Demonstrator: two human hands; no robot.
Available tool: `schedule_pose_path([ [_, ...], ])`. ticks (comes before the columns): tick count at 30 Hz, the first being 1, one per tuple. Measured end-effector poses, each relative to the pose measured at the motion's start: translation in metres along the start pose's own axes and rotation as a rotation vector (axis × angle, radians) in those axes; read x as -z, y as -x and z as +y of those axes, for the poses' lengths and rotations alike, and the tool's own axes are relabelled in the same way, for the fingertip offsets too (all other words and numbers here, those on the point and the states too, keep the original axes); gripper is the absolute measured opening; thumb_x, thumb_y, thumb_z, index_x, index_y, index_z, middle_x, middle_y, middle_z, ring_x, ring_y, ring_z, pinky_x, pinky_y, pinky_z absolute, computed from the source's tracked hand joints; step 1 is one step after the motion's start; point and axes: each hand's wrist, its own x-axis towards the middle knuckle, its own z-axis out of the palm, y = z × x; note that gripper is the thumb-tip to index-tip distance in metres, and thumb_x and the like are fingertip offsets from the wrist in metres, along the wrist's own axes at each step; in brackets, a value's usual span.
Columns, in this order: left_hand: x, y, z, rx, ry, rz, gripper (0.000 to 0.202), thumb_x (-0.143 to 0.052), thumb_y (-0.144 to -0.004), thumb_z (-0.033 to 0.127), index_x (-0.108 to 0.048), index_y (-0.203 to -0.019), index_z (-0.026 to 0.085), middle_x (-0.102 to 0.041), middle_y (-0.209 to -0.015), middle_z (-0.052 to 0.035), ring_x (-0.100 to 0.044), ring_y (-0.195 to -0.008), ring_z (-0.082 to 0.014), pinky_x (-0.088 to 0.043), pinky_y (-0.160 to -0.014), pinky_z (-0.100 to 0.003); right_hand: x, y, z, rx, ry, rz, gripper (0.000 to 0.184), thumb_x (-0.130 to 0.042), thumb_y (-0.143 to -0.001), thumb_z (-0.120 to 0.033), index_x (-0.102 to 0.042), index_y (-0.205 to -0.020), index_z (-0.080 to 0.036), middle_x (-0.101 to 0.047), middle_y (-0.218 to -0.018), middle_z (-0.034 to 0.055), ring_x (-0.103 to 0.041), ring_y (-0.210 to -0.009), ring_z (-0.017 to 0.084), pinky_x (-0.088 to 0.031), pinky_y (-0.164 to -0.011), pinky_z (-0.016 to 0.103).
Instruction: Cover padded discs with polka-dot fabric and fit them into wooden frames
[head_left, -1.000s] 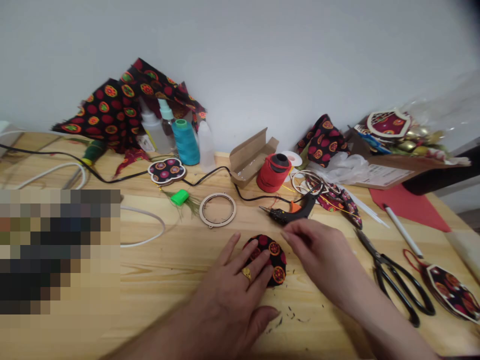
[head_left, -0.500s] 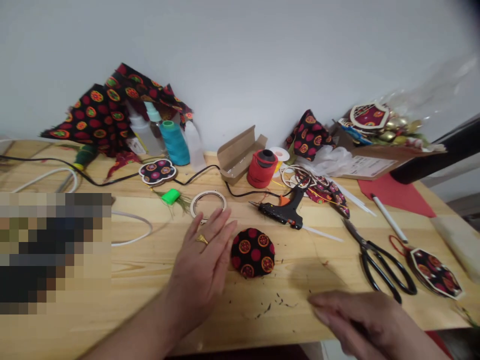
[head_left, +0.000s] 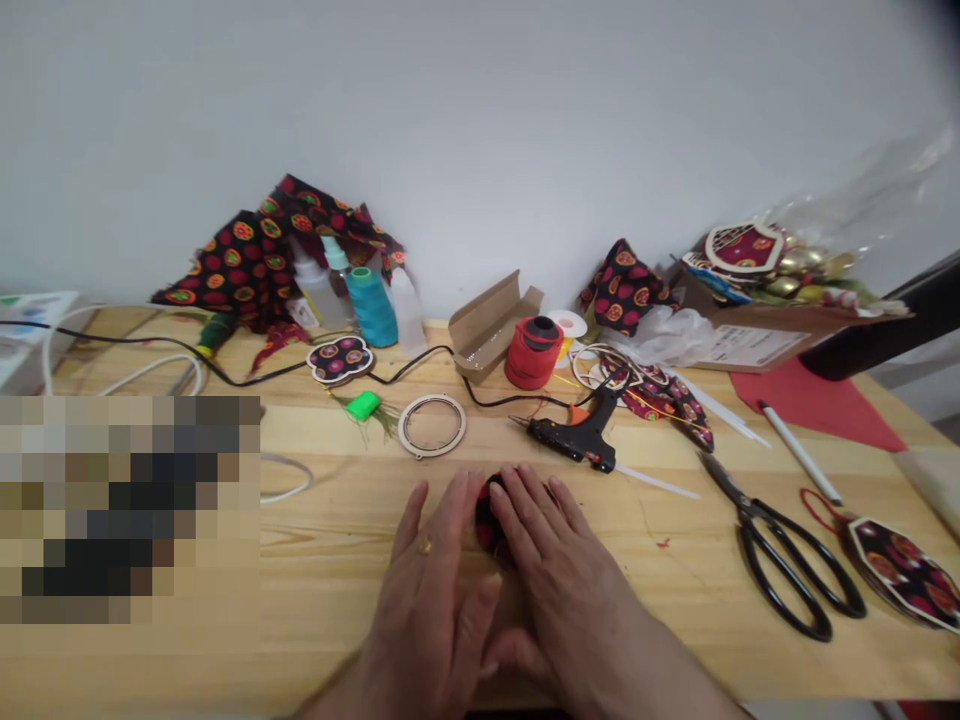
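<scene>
My left hand lies flat on the wooden table, fingers stretched out, a gold ring on one finger. My right hand lies flat beside it, fingers out over a round fabric-covered disc with red and orange circles on black. Only a sliver of the disc shows between my two hands. Just beyond my fingertips lie a black glue gun and a wooden ring.
Black scissors and a fabric-covered hexagon piece lie at the right. Red thread spool, teal spool, bottles, patterned fabric and a cardboard box stand along the wall. Cables run at the left.
My right hand has come from the table's front edge onto the disc. My left hand has shifted right and closer, so both hands now cover the disc.
</scene>
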Motion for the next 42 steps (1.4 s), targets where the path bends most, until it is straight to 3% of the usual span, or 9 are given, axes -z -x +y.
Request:
schedule_pose_path([
  [5,-0.003,0.005,-0.005,-0.023,0.065,-0.009,0.057,-0.035,-0.093,0.017,-0.022,-0.146,0.0,-0.041,-0.149,-0.0159,-0.025,-0.143,-0.0186,-0.014,-0.119,-0.037,-0.003,-0.006,0.002,0.013,-0.046,-0.031,0.097,-0.038,-0.084,-0.073,-0.026,-0.148,-0.001,-0.016,-0.155,0.0191,-0.015,-0.143,0.035,-0.024,-0.114,0.057],
  [15,-0.005,0.005,-0.004,0.023,0.096,-0.061,0.056,-0.032,-0.094,0.021,-0.02,-0.147,0.004,-0.045,-0.147,-0.0136,-0.034,-0.139,-0.0184,-0.013,-0.119,-0.039,-0.006,-0.009,0.003,-0.03,-0.117,-0.104,0.094,-0.042,-0.085,-0.069,-0.023,-0.149,-0.003,-0.013,-0.156,0.019,-0.008,-0.144,0.033,-0.018,-0.116,0.054],
  [21,-0.006,0.006,-0.008,-0.015,0.061,-0.043,0.057,-0.034,-0.094,0.02,-0.021,-0.146,0.003,-0.047,-0.145,-0.015,-0.037,-0.138,-0.0187,-0.015,-0.118,-0.039,-0.007,-0.006,0.003,-0.002,-0.083,-0.049,0.098,-0.043,-0.083,-0.072,-0.023,-0.149,-0.002,-0.016,-0.156,0.0202,-0.011,-0.145,0.033,-0.022,-0.115,0.054],
  [26,-0.006,0.003,-0.008,-0.022,-0.027,-0.053,0.059,-0.036,-0.094,0.022,-0.019,-0.148,0.005,-0.05,-0.143,-0.0157,-0.04,-0.136,-0.0219,-0.019,-0.116,-0.044,-0.002,0.007,0.013,-0.038,0.027,0.148,0.101,-0.046,-0.083,-0.07,-0.017,-0.149,0.001,-0.012,-0.157,0.0225,-0.005,-0.145,0.035,-0.027,-0.112,0.059],
  [34,-0.015,-0.006,-0.004,-0.07,-0.284,-0.1,0.048,-0.051,-0.089,0.019,-0.046,-0.135,0.008,-0.055,-0.139,-0.0136,-0.04,-0.135,-0.032,-0.025,-0.11,-0.05,-0.015,0.023,0.021,-0.048,0.042,0.097,0.104,-0.052,-0.081,-0.068,-0.008,-0.152,-0.007,-0.019,-0.157,0.0164,-0.009,-0.146,0.032,-0.021,-0.114,0.059],
  [42,-0.015,-0.007,-0.003,-0.084,-0.345,-0.17,0.042,-0.051,-0.089,0.024,-0.056,-0.127,0.009,-0.059,-0.135,-0.0106,-0.042,-0.131,-0.0384,-0.031,-0.103,-0.057,-0.014,0.019,0.022,-0.038,0.034,0.035,0.102,-0.054,-0.08,-0.069,-0.015,-0.151,-0.007,-0.018,-0.157,0.0134,-0.012,-0.145,0.031,-0.019,-0.114,0.062],
])
